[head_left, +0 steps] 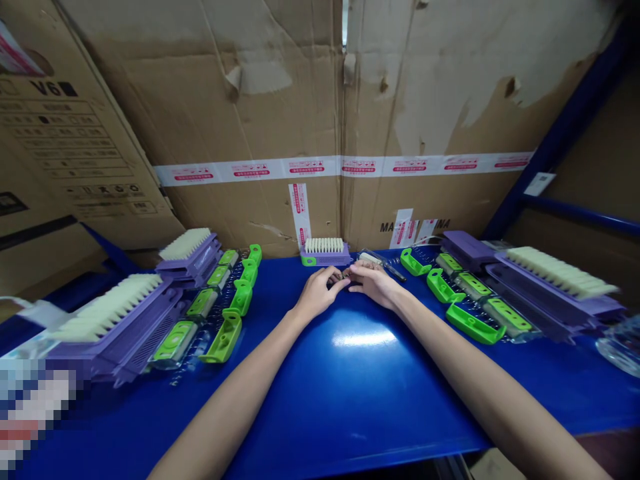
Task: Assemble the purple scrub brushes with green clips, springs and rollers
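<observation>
My left hand (319, 291) and my right hand (374, 283) meet over the middle of the blue table (380, 380). Their fingertips pinch together around something small and dark, too small to name. Just behind them stands a purple brush part (327, 255) with pale bristles on top and a green end piece. Beside my right hand lies a clear part with a white piece (371, 259), partly hidden by the fingers, and a thin dark tool-like item (395, 270).
Purple brush parts with pale bristles (117, 307) lie stacked at left, others (560, 272) at right. Rows of green clips (243, 297), clear-and-green units (173, 343) and springs flank both sides. Cardboard walls (320, 113) close the back; a blue metal frame (545, 127) rises at right.
</observation>
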`<action>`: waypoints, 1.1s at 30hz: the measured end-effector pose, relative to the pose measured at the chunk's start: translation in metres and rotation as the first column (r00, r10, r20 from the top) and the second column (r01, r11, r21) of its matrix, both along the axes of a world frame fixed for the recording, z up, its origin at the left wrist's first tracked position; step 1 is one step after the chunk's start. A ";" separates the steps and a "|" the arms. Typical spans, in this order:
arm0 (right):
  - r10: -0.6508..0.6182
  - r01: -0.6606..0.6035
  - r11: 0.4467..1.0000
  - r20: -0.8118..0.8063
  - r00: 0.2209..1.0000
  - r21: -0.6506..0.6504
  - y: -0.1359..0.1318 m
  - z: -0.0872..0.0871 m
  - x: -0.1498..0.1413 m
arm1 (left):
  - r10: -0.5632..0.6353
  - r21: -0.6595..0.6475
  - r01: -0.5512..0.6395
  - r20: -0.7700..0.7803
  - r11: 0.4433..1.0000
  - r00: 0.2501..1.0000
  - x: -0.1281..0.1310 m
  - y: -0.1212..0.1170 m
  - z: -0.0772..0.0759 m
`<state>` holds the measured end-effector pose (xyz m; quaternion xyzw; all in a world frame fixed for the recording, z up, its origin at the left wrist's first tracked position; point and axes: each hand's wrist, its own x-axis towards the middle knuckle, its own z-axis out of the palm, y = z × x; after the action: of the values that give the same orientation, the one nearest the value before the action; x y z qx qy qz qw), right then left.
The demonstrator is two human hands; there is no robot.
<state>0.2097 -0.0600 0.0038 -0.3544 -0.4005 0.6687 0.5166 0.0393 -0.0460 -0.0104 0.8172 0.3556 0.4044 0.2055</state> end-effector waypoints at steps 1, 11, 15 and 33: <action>0.005 -0.005 1.000 0.004 1.000 -0.002 0.000 0.000 0.000 | -0.012 -0.028 0.012 0.014 1.000 1.000 0.000 0.000 -0.001; -0.044 0.045 0.997 0.016 0.999 -0.067 0.002 -0.003 -0.004 | 0.023 0.065 -0.019 -0.064 0.998 0.998 -0.001 0.000 -0.002; -0.058 0.057 0.994 -0.003 0.998 -0.095 0.003 -0.002 -0.003 | 0.059 0.159 -0.037 -0.140 0.987 0.988 -0.001 -0.002 -0.001; -0.072 0.071 0.997 0.016 0.997 0.015 -0.002 -0.002 -0.007 | 0.041 0.157 -0.039 -0.011 0.987 0.999 0.001 0.000 -0.003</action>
<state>0.2027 -0.0615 0.0014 -0.3705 -0.3965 0.6439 0.5394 0.0408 -0.0462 -0.0136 0.8264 0.3406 0.4293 0.1299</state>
